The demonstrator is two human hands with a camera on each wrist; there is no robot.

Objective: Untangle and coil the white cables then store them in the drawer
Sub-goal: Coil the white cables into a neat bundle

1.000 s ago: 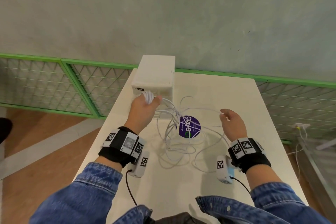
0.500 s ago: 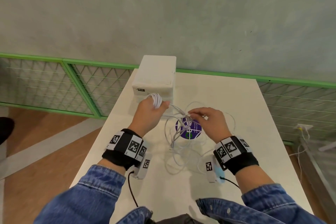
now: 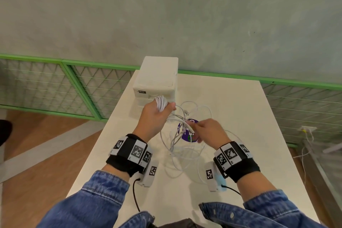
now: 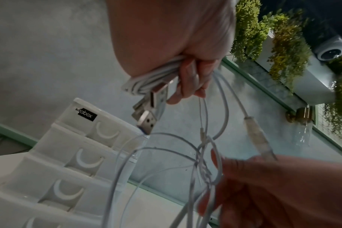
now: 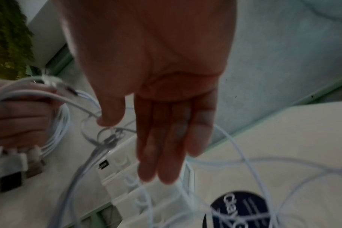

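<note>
Left hand (image 3: 155,116) fisted round a coiled bundle of white cable (image 3: 161,103), USB plugs (image 4: 146,121) hanging below its fingers. Loose white cables (image 3: 182,140) trail from that fist in tangled loops onto the surface (image 3: 231,109) between both hands. Right hand (image 3: 210,131) at the tangle, fingers straight and relaxed, touching strands. Drawer unit (image 3: 157,79) just beyond the left hand, drawers closed.

Cables (image 3: 182,136): white, silver plug tips.
Drawer unit (image 3: 157,79): cream-white, small black label with white lettering.
Table (image 3: 231,109): off-white.
Round sticker (image 3: 186,135): purple, white script.
Wrist bands (image 3: 129,152): black, black-and-white square marker tiles.
Sleeves (image 3: 92,201): blue denim.
Fence frame (image 3: 83,64): green, grey mesh.
Wall (image 3: 166,15): grey-green, mottled.
Floor (image 3: 37,139): brown wood.
</note>
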